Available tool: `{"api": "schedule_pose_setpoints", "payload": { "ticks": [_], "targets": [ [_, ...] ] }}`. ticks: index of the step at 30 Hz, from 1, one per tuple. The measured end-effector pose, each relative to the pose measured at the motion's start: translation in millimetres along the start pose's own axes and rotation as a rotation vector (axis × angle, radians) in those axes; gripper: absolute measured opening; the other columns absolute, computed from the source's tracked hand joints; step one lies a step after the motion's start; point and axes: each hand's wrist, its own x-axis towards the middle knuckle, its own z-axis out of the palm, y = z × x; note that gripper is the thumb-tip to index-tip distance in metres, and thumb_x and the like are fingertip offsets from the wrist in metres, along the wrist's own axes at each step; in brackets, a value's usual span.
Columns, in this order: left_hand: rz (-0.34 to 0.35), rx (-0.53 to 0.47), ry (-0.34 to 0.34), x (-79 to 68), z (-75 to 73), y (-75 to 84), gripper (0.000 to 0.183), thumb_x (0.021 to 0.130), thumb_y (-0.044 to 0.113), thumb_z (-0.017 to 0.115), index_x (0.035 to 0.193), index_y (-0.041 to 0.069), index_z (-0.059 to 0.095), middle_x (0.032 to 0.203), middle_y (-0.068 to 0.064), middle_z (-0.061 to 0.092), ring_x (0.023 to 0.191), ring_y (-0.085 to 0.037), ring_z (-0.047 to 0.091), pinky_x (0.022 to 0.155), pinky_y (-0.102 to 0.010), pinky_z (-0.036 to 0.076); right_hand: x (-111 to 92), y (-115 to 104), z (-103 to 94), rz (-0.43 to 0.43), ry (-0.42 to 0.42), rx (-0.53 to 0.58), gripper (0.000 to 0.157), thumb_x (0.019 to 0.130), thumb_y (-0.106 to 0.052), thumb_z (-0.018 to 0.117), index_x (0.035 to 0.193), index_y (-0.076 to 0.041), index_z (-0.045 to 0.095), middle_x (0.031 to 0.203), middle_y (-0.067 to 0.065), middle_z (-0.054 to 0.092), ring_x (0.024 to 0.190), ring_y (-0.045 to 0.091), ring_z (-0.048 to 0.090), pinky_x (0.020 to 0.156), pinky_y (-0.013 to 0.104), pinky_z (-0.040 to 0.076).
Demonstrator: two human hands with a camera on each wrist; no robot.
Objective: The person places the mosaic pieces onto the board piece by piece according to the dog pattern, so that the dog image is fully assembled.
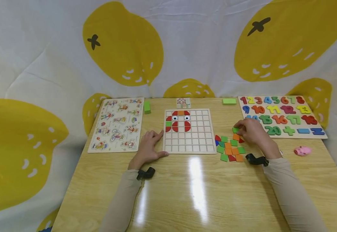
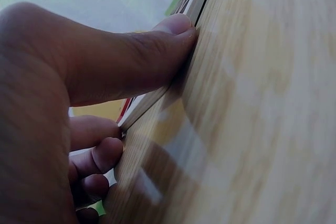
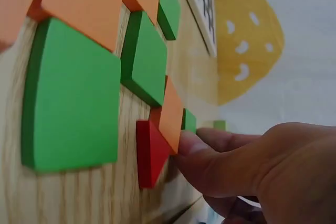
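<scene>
A wooden grid board (image 1: 189,141) lies in the middle of the table. Red curved tiles, two eye tiles, an orange tile and a green tile fill some cells at its upper left. My left hand (image 1: 148,148) is at the board's front left corner, thumb at the front edge and index finger at the left side. To the right of the board, my right hand (image 1: 252,130) pinches a small green square tile (image 1: 235,130) between thumb and fingers. Right beside the fingertips, in the right wrist view, are an orange tile (image 3: 169,114) and a red tile (image 3: 149,153).
Loose tiles (image 1: 228,151) lie heaped right of the board. A picture puzzle (image 1: 98,141) stands left, a number puzzle (image 1: 268,118) right. Behind are a small pattern card (image 1: 183,103) and green blocks (image 1: 229,101). A pink pig toy (image 1: 303,150) sits far right.
</scene>
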Motion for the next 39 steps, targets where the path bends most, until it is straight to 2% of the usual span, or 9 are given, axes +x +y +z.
{"api": "schedule_pose_setpoints", "payload": {
  "ticks": [6, 8, 13, 20, 24, 30, 33, 37, 39],
  "targets": [
    [0.004, -0.009, 0.001, -0.7, 0.5, -0.5, 0.101, 0.071, 0.064, 0.077, 0.153, 0.020, 0.038, 0.101, -0.001, 0.044, 0.089, -0.019, 0.035, 0.078, -0.034, 0.029, 3, -2, 4.4, -0.001, 0.075, 0.023, 0.017, 0.089, -0.009, 0.072, 0.104, -0.003, 0.065, 0.095, 0.014, 0.064, 0.082, 0.028, 0.057, 0.075, 0.046, 0.047],
    [0.000, 0.000, 0.000, -0.7, -0.3, -0.1, 0.101, 0.071, 0.064, 0.077, 0.153, 0.020, 0.038, 0.100, -0.001, 0.043, 0.088, -0.019, 0.035, 0.078, -0.033, 0.029, 4, -4, 4.4, -0.019, 0.109, 0.062, 0.021, 0.091, -0.014, 0.070, 0.108, -0.005, 0.062, 0.093, 0.013, 0.065, 0.079, 0.026, 0.059, 0.073, 0.043, 0.047],
    [-0.001, 0.023, 0.005, -1.5, -1.5, -1.6, 0.102, 0.070, 0.065, 0.076, 0.153, 0.020, 0.038, 0.099, -0.001, 0.042, 0.088, -0.019, 0.034, 0.078, -0.033, 0.029, 13, -23, 8.2, -0.117, 0.199, 0.239, 0.030, 0.096, -0.021, 0.065, 0.125, -0.011, 0.061, 0.093, 0.011, 0.068, 0.079, 0.023, 0.062, 0.065, 0.033, 0.046],
    [0.003, 0.017, 0.008, -2.1, -1.1, -2.0, 0.101, 0.071, 0.062, 0.077, 0.153, 0.019, 0.039, 0.100, -0.002, 0.043, 0.089, -0.019, 0.035, 0.079, -0.034, 0.029, 40, -58, 32.4, -0.109, 0.230, 0.460, 0.028, 0.088, -0.028, 0.075, 0.113, -0.015, 0.070, 0.090, 0.006, 0.071, 0.077, 0.021, 0.062, 0.067, 0.022, 0.048],
    [0.008, 0.018, 0.003, -1.0, -1.4, -0.2, 0.100, 0.071, 0.062, 0.077, 0.153, 0.019, 0.038, 0.101, -0.002, 0.043, 0.090, -0.020, 0.035, 0.079, -0.035, 0.030, 50, -59, 43.9, -0.102, 0.224, 0.400, 0.029, 0.088, -0.028, 0.075, 0.113, -0.013, 0.070, 0.091, 0.006, 0.070, 0.079, 0.020, 0.063, 0.069, 0.025, 0.049],
    [0.012, 0.040, 0.005, 1.2, -2.1, 3.0, 0.101, 0.071, 0.065, 0.076, 0.153, 0.019, 0.039, 0.101, -0.002, 0.043, 0.090, -0.019, 0.036, 0.078, -0.034, 0.030, 42, -35, 42.3, -0.009, 0.190, 0.219, 0.025, 0.091, -0.024, 0.072, 0.110, -0.008, 0.070, 0.092, 0.008, 0.069, 0.079, 0.021, 0.061, 0.070, 0.034, 0.047],
    [0.008, 0.036, 0.019, 0.5, -2.8, 2.2, 0.100, 0.070, 0.064, 0.076, 0.152, 0.018, 0.041, 0.100, -0.002, 0.044, 0.089, -0.019, 0.036, 0.078, -0.034, 0.030, 34, -28, 35.1, 0.000, 0.184, 0.190, 0.025, 0.092, -0.024, 0.071, 0.110, -0.007, 0.071, 0.093, 0.009, 0.069, 0.079, 0.022, 0.061, 0.070, 0.035, 0.046],
    [0.010, 0.027, 0.018, -0.2, -1.9, 1.1, 0.100, 0.071, 0.064, 0.076, 0.152, 0.018, 0.040, 0.101, -0.002, 0.044, 0.090, -0.020, 0.036, 0.079, -0.035, 0.030, 14, -23, 22.6, -0.034, 0.198, 0.172, 0.025, 0.091, -0.025, 0.072, 0.107, -0.006, 0.072, 0.091, 0.010, 0.069, 0.079, 0.023, 0.060, 0.070, 0.035, 0.045],
    [0.013, 0.031, 0.012, -0.4, -1.0, 0.7, 0.100, 0.072, 0.065, 0.075, 0.152, 0.018, 0.040, 0.102, -0.002, 0.044, 0.091, -0.019, 0.036, 0.080, -0.035, 0.030, 2, -21, 17.3, -0.059, 0.168, 0.140, 0.025, 0.089, -0.027, 0.075, 0.105, -0.008, 0.073, 0.090, 0.007, 0.069, 0.079, 0.023, 0.058, 0.069, 0.035, 0.044]
  ]
}}
